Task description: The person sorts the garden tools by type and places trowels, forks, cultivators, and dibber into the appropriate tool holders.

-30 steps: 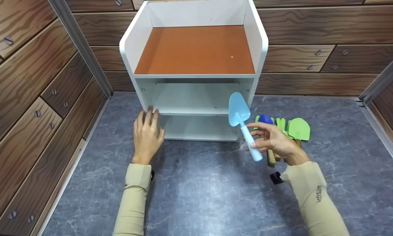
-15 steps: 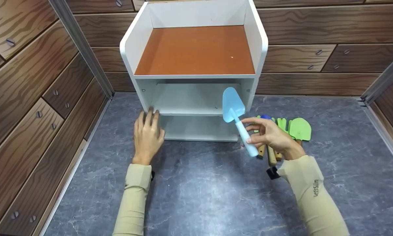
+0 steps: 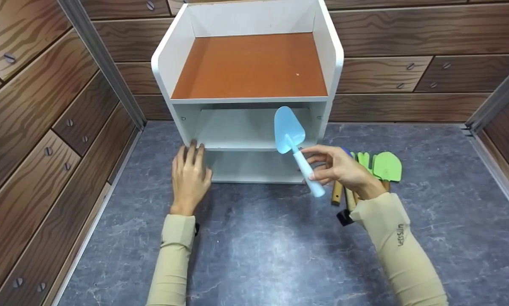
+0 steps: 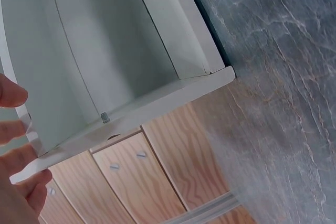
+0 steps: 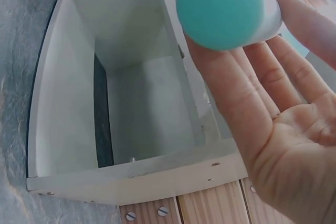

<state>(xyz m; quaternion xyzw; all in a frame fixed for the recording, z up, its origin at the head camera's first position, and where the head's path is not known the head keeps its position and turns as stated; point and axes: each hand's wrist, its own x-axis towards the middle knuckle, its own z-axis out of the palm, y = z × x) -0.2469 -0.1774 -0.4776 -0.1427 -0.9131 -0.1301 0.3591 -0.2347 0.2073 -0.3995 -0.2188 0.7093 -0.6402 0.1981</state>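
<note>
**Light-blue trowel (image 3: 299, 159) before a white shelf unit (image 3: 250, 100)**

On my head view, the right hand (image 3: 341, 168) pinches the trowel's handle between thumb and fingers, the grasp closed to the handle's thickness. The trowel is raised off the floor (image 3: 258, 255) and tilted, blade up and leaning left, in front of the unit's right half; whether the blade reaches over the middle shelf (image 3: 233, 131) I cannot tell. The left hand (image 3: 189, 178) lies with fingers extended and slightly spread, grasping nothing, its fingertips touching the unit's left front edge; my left wrist view shows them on either side of that edge. Orange-brown covers the unit's top surface (image 3: 250, 68). Beside the right hand, green-headed tools (image 3: 387, 166) with wooden handles (image 3: 336, 193) lie on the floor, partly hidden from me by the hand.
</note>
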